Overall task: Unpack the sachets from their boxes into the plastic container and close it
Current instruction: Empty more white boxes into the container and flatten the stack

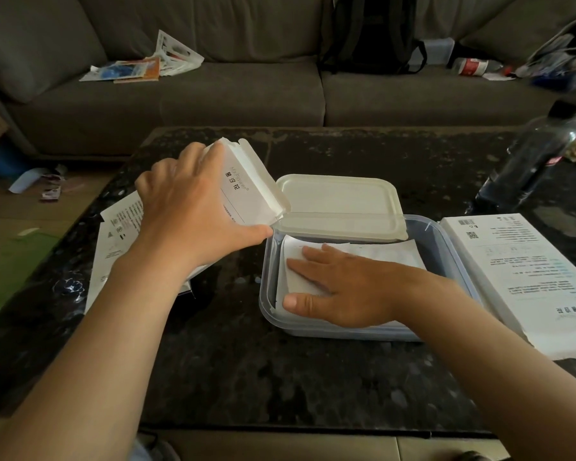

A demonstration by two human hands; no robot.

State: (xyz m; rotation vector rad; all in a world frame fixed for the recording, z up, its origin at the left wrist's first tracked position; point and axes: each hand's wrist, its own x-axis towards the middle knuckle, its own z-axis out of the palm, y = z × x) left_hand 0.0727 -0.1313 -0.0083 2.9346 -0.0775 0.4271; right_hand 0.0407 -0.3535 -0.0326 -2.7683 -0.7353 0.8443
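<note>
- Pressing down on the white sachets inside the plastic container, the right hand is lying flat, fingers straight and slightly apart, thumb reaching toward the container's near left corner.
- The sachets are lying flat in the container and covering most of its floor.
- The left hand is gripping a white box just beyond the container's far left corner. Its fingers are curling over the box's upper side and its thumb is stretching along the lower edge.
- The box is tilting, with its open end flaps pointing up and away from the container.
- The white lid is sitting askew across the container's far rim, leaving the container open.
- A second white box, printed side up, is lying against the container's right side.
- A flattened printed carton is lying to the container's left, partly under the left forearm.
- A dark bottle is showing beyond the container's far right corner, well apart from it.
- The container is sitting on a dark speckled table, with a grey sofa running behind it.
</note>
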